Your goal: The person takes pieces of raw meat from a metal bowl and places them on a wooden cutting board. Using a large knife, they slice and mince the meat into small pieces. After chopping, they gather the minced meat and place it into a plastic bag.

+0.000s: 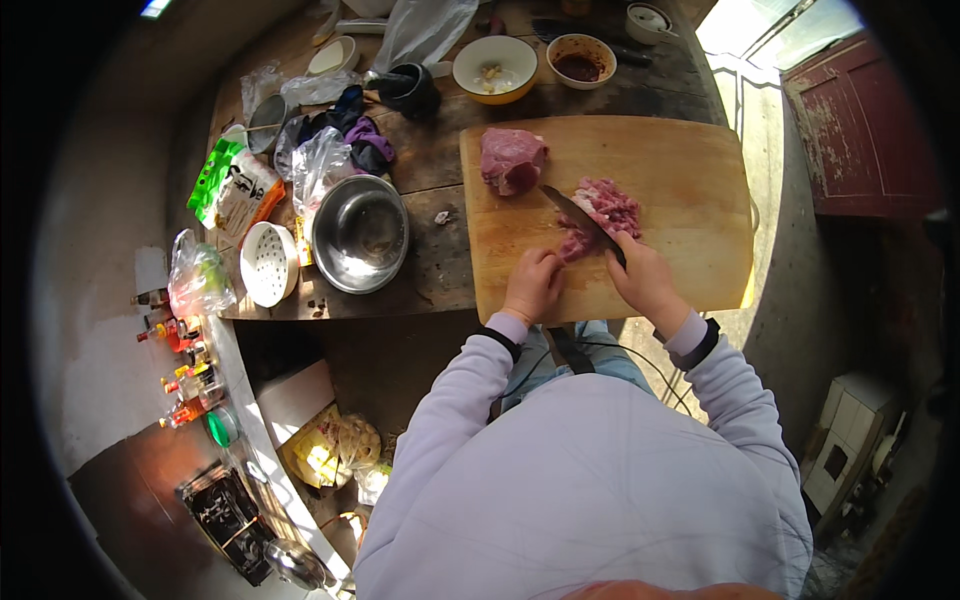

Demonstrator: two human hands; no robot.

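Note:
My right hand (643, 276) grips the black handle of a kitchen knife (574, 210), its dark blade slanting up and left across the cut meat. My left hand (534, 285) rests low on the wooden cutting board (690, 202), with curled fingers against the near end of a piece of raw meat (576, 246). Part of that piece is hidden by the knife. Just beyond the blade lies a pile of small chopped meat pieces (611, 206). A larger block of raw meat (513, 160) sits at the board's far left, near the knife tip.
Left of the board are a steel bowl (361, 234), a white perforated basket (268, 264) and a food packet (236, 187). Behind it stand a dark mortar (409, 90), a yellow-sided bowl with garlic-like pieces (495, 69) and a bowl of dark sauce (581, 61). Bottles (187, 375) line a left ledge.

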